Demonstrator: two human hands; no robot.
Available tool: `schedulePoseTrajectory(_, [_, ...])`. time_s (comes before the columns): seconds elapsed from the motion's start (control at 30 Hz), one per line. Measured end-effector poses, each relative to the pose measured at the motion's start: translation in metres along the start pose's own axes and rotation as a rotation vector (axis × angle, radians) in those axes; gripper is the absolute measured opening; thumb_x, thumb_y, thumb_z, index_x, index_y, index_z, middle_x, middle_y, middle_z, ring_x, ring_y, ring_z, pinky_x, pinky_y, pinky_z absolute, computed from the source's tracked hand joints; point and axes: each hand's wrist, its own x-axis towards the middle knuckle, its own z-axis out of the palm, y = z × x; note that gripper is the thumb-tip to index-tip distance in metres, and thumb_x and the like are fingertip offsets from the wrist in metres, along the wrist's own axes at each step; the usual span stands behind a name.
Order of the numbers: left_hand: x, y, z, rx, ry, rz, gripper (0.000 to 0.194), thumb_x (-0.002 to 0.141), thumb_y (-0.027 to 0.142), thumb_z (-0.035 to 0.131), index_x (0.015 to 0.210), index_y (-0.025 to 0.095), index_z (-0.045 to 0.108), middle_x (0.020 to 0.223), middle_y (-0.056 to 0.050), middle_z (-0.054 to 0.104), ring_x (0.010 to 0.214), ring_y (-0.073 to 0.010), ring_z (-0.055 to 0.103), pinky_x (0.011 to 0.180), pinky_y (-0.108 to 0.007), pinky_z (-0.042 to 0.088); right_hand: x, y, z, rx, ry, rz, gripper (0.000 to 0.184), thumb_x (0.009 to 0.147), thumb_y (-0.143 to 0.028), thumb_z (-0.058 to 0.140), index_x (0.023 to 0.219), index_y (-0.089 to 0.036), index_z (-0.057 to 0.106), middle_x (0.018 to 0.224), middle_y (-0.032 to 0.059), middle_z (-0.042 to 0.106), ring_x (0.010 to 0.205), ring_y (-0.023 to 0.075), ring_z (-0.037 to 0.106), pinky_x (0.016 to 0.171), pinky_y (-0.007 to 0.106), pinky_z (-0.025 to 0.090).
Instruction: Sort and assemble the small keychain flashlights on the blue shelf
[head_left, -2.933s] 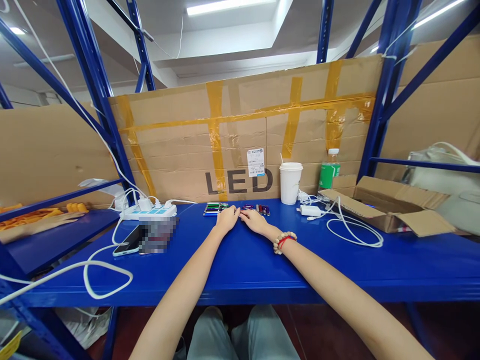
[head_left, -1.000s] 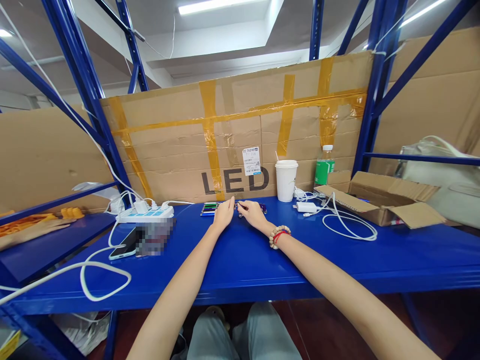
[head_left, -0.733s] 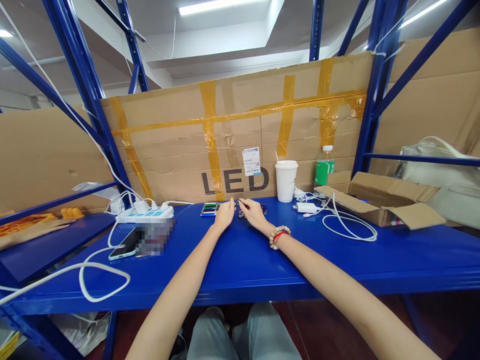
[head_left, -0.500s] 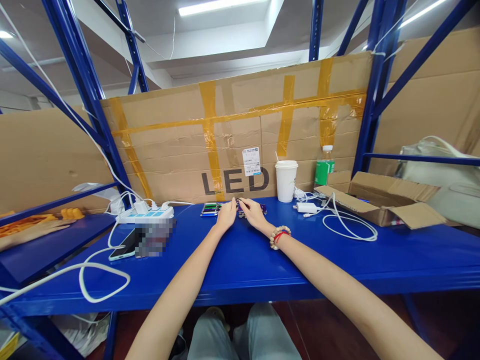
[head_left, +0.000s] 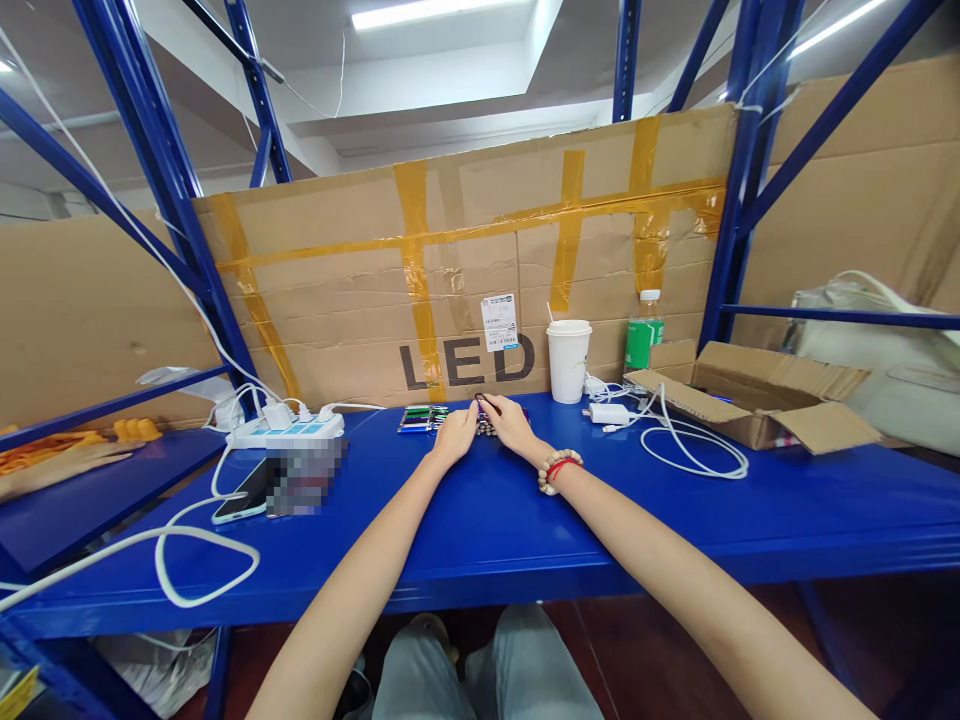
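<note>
Both arms reach far across the blue shelf table (head_left: 480, 530). My left hand (head_left: 456, 436) rests with its fingers curled on the table beside a row of small coloured stick-like items (head_left: 420, 417). My right hand (head_left: 510, 423), with a bead bracelet on its wrist, pinches a small dark stick-like item (head_left: 484, 402) lifted slightly above a small cluster of such items between the hands. What the left fingers hold is hidden.
A white paper cup (head_left: 568, 360) and a green bottle (head_left: 642, 332) stand by the taped cardboard wall (head_left: 465, 280). An open cardboard box (head_left: 750, 405), white cables with a charger (head_left: 667, 440), a power strip (head_left: 285, 432) and a phone (head_left: 238, 500) lie around.
My hands have gone from lying flat on the table to working at the small items; the right hand now pinches one and lifts it a little. The view has shifted slightly.
</note>
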Motion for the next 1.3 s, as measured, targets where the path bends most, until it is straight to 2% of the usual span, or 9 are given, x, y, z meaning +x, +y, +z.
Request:
schedulePoseTrajectory(0.1, [-0.001, -0.002, -0.007, 0.086, 0.032, -0.067, 0.062, 0.091, 0.05, 0.012, 0.067, 0.017, 0.059, 0.075, -0.007, 0.066, 0.072, -0.0202, 0.061, 0.064, -0.028, 0.04, 0.001, 0.002, -0.011, -0.142, -0.025, 0.074, 0.03, 0.093, -0.03, 0.038, 0.107, -0.019, 0.062, 0.104, 0.0062, 0.065, 0.097, 0.0172, 0.058, 0.084, 0.027, 0.042])
schedulePoseTrajectory(0.23, [-0.002, -0.003, -0.015, 0.246, 0.051, -0.078, 0.054, 0.092, 0.045, 0.017, 0.08, 0.018, 0.063, 0.093, -0.01, 0.068, 0.09, -0.0239, 0.061, 0.075, -0.031, 0.042, 0.002, 0.01, -0.031, -0.293, 0.031, 0.205, 0.034, 0.094, -0.03, 0.033, 0.109, -0.022, 0.062, 0.106, 0.0052, 0.065, 0.101, 0.0173, 0.057, 0.084, 0.026, 0.041])
schedulePoseTrajectory(0.33, [-0.002, -0.002, -0.016, 0.337, -0.016, -0.057, 0.051, 0.092, 0.043, 0.018, 0.08, 0.019, 0.062, 0.094, -0.01, 0.068, 0.092, -0.0247, 0.061, 0.076, -0.032, 0.043, 0.003, 0.019, -0.044, -0.355, 0.065, 0.343, 0.034, 0.092, -0.031, 0.036, 0.111, -0.022, 0.063, 0.111, 0.0055, 0.064, 0.104, 0.0197, 0.056, 0.083, 0.027, 0.042])
schedulePoseTrajectory(0.53, [-0.006, 0.003, -0.009, 0.405, -0.12, -0.018, 0.046, 0.093, 0.043, 0.014, 0.089, 0.019, 0.054, 0.095, -0.01, 0.067, 0.091, -0.0233, 0.062, 0.075, -0.032, 0.043, 0.001, 0.028, -0.05, -0.406, -0.016, 0.528, 0.029, 0.084, -0.024, 0.044, 0.1, -0.022, 0.068, 0.104, 0.0045, 0.068, 0.101, 0.0229, 0.059, 0.08, 0.029, 0.044])
schedulePoseTrajectory(0.7, [-0.006, 0.004, -0.008, 0.38, -0.084, -0.062, 0.039, 0.094, 0.04, 0.014, 0.096, 0.019, 0.047, 0.094, -0.01, 0.066, 0.093, -0.0231, 0.062, 0.074, -0.031, 0.042, 0.001, 0.024, -0.045, -0.394, -0.035, 0.489, 0.032, 0.086, -0.023, 0.04, 0.103, -0.023, 0.067, 0.107, 0.0038, 0.067, 0.103, 0.0208, 0.058, 0.082, 0.028, 0.044])
schedulePoseTrajectory(0.83, [-0.004, 0.002, -0.009, 0.328, -0.05, -0.066, 0.034, 0.095, 0.038, 0.016, 0.1, 0.02, 0.043, 0.093, -0.01, 0.066, 0.09, -0.0237, 0.063, 0.071, -0.031, 0.042, 0.001, 0.022, -0.039, -0.342, -0.05, 0.376, 0.033, 0.086, -0.021, 0.039, 0.105, -0.023, 0.066, 0.111, 0.0036, 0.065, 0.105, 0.0213, 0.057, 0.084, 0.03, 0.044])
schedulePoseTrajectory(1.03, [-0.002, -0.005, -0.003, 0.313, -0.019, -0.01, 0.022, 0.094, 0.03, 0.026, 0.102, 0.018, 0.042, 0.109, -0.013, 0.061, 0.096, -0.0223, 0.06, 0.076, -0.031, 0.042, 0.001, 0.024, -0.021, -0.134, -0.037, 0.294, 0.026, 0.084, -0.025, 0.046, 0.097, -0.023, 0.069, 0.089, 0.0022, 0.071, 0.085, 0.0184, 0.064, 0.076, 0.028, 0.048])
schedulePoseTrajectory(1.17, [-0.001, -0.008, 0.002, 0.31, -0.011, 0.054, 0.017, 0.092, 0.027, 0.033, 0.1, 0.017, 0.044, 0.107, -0.011, 0.06, 0.1, -0.0208, 0.058, 0.081, -0.031, 0.042, 0.002, 0.021, -0.009, -0.077, -0.063, 0.207, 0.028, 0.085, -0.02, 0.045, 0.102, -0.021, 0.067, 0.103, 0.0023, 0.068, 0.094, 0.0147, 0.062, 0.086, 0.026, 0.045])
schedulePoseTrajectory(1.3, [-0.001, -0.009, 0.004, 0.311, -0.007, 0.095, 0.013, 0.09, 0.026, 0.037, 0.097, 0.018, 0.045, 0.102, -0.009, 0.06, 0.098, -0.0196, 0.058, 0.081, -0.03, 0.043, 0.001, 0.016, -0.005, -0.05, -0.121, 0.172, 0.031, 0.084, -0.019, 0.048, 0.111, -0.019, 0.063, 0.107, 0.0047, 0.067, 0.098, 0.016, 0.061, 0.089, 0.029, 0.044])
